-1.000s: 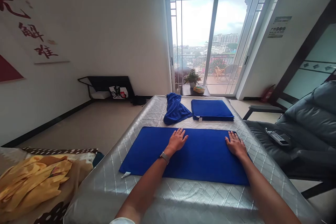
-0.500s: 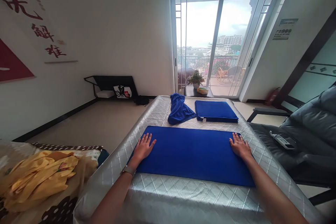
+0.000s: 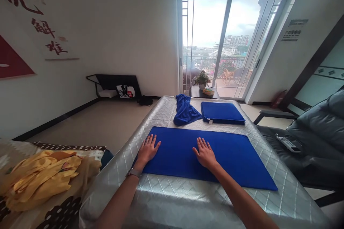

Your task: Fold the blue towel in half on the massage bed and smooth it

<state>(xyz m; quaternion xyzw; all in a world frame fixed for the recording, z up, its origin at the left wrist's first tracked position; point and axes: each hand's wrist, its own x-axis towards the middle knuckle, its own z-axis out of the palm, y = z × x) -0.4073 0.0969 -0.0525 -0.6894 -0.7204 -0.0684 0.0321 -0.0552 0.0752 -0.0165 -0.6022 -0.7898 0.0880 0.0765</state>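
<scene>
Your left hand [image 3: 148, 150], right hand [image 3: 206, 154] flat, fingers extended, gripping nothing, on nearest blue cloth [image 3: 236, 159], spread across silver-covered tabletop [image 3: 185, 191]. Your uneven sideways pressure could ruck cloth or drag it askew.

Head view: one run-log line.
left hand flat on spread blue cloth, left end | right hand flat near its middle | beyond: crumpled blue cloth, folded blue stack

The left hand [image 3: 148, 150] hides part of the left edge of the spread blue cloth [image 3: 177, 154]; the right hand [image 3: 205, 154] covers a patch of its middle, the right forearm [image 3: 233, 190] part of its near edge; that and the left forearm [image 3: 118, 200] are cut off below. The armchair [image 3: 319, 128] is cropped at right, the scroll [image 3: 49, 39] at left; the wall notice [image 3: 292, 30] is illegible.
</scene>
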